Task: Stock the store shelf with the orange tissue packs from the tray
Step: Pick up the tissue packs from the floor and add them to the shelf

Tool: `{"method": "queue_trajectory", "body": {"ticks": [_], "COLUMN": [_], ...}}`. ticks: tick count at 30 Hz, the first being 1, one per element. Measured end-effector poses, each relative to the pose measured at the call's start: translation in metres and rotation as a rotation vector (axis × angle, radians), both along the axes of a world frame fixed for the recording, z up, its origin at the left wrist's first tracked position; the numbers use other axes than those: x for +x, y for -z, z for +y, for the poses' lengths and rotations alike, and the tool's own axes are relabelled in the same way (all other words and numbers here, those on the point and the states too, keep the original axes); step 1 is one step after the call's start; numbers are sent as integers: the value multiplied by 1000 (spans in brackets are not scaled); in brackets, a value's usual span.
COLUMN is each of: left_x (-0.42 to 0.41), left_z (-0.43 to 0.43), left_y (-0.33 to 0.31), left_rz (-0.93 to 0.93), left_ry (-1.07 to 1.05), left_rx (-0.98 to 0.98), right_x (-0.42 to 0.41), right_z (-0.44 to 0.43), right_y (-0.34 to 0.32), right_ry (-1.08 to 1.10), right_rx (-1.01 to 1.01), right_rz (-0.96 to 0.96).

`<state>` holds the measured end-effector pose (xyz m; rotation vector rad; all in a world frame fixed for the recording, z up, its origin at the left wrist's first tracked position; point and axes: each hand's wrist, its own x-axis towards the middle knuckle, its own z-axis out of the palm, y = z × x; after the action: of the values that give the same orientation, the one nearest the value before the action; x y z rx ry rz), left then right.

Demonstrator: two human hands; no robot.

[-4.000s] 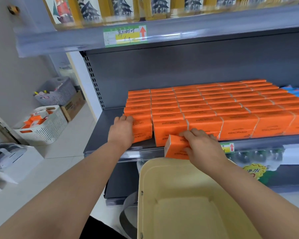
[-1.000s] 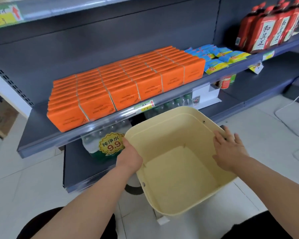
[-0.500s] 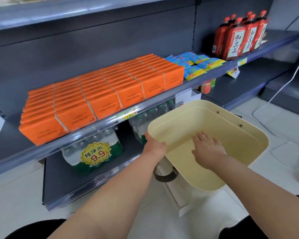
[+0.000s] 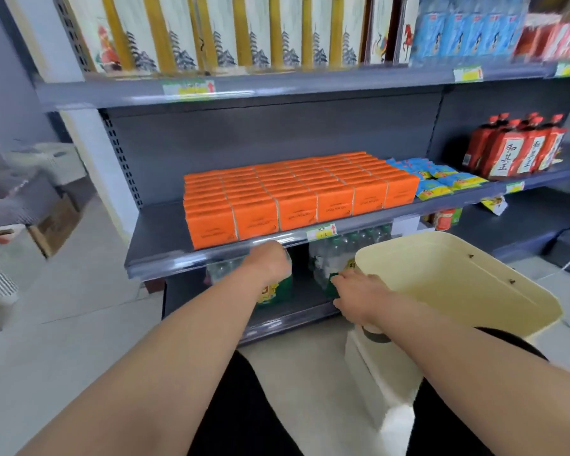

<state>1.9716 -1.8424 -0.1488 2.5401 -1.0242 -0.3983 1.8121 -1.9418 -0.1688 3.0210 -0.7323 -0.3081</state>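
Both hands had shifted in the last half second: the left hand had let go of the rim of the cream tray and sat just under the front lip of the middle shelf, its fingers hidden behind its own back, so their state could not be told. The right hand lay at the tray's left corner, fingers stretched out and slightly spread. The orange tissue packs stood in close rows on that shelf.
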Motion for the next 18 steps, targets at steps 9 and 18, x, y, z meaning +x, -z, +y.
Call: {"method": "queue_trajectory", "body": {"ticks": [9,18], "left_x": [71,130], "left_z": [118,212], "left_y": [16,91], "left_rz": [-89,54], "left_ry": [-111,-373], "left_rx": [170,381], "right_x": [117,215], "right_z": [90,157], "right_y": [-1,56], "right_ry": [-314,-623], "right_rx": [-30,53], "right_rz": [-68,-19]}}
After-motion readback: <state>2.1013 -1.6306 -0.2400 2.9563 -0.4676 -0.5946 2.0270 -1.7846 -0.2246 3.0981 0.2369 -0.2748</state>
